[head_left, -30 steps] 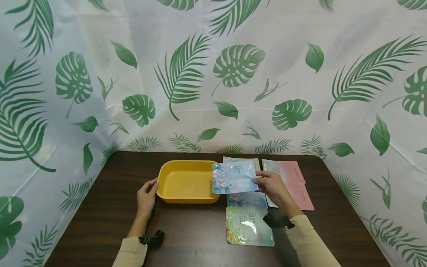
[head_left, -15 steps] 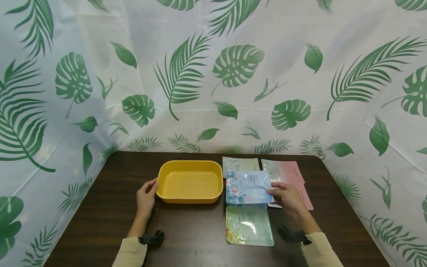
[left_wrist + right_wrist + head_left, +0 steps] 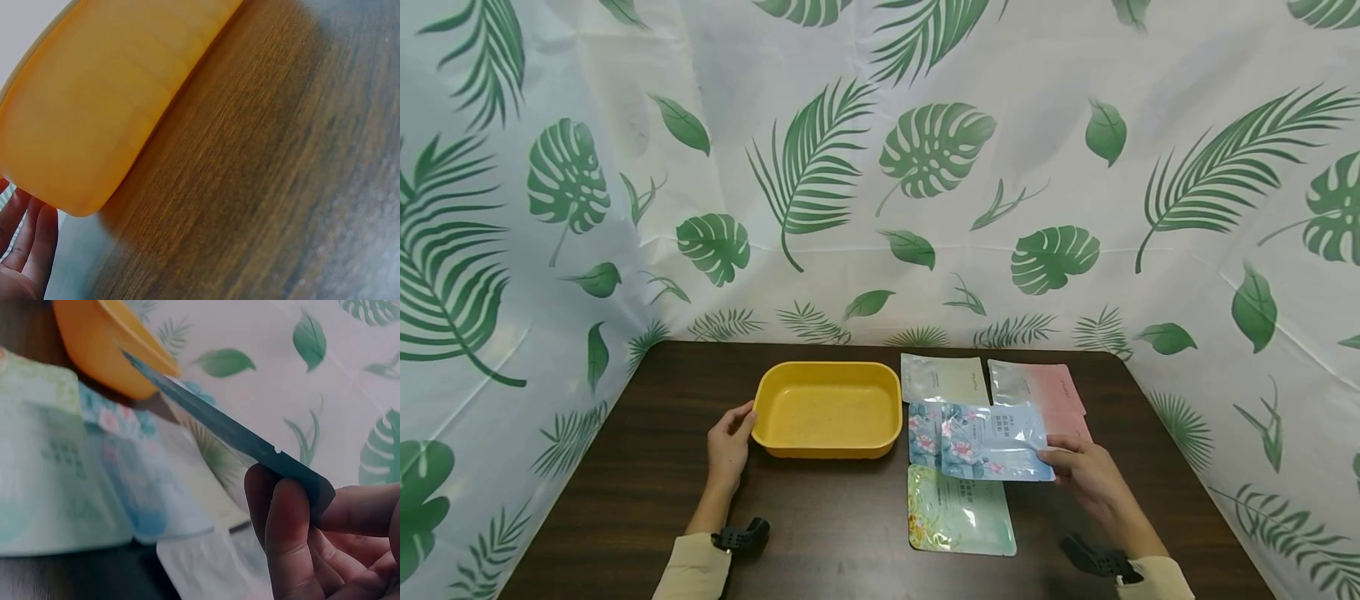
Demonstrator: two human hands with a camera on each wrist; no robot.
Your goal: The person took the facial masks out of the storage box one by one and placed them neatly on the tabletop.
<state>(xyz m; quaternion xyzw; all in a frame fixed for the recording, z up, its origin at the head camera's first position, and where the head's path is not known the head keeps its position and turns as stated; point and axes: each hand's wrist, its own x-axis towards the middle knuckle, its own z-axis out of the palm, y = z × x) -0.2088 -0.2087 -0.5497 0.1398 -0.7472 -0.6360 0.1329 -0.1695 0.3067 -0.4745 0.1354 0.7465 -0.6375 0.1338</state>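
My right hand (image 3: 1086, 475) pinches the right edge of a blue floral sheet mask packet (image 3: 992, 442) between thumb and fingers. The packet is raised, seen nearly edge-on as a thin sheet (image 3: 219, 422) in the right wrist view. Beneath it, partly covered, lies another blue floral packet (image 3: 924, 433). My left hand (image 3: 727, 446) is at the left side of a yellow plastic basin (image 3: 827, 452), its fingertips touching the outer wall. From the left wrist, the fingers (image 3: 42, 234) look fairly straight against the basin's end. Nothing lies inside the basin.
A green packet (image 3: 961, 521) lies nearest the front, partly overlapped by the held one. Behind are a cream packet (image 3: 943, 379) and pink-and-white packets (image 3: 1052, 387). The dark wooden table (image 3: 820, 525) ends at a leaf-print curtain (image 3: 850, 208).
My right hand has carried the blue packet rightward and toward the front, away from the basin's right edge, uncovering the cream packet and part of the lower blue one. My left hand stays put.
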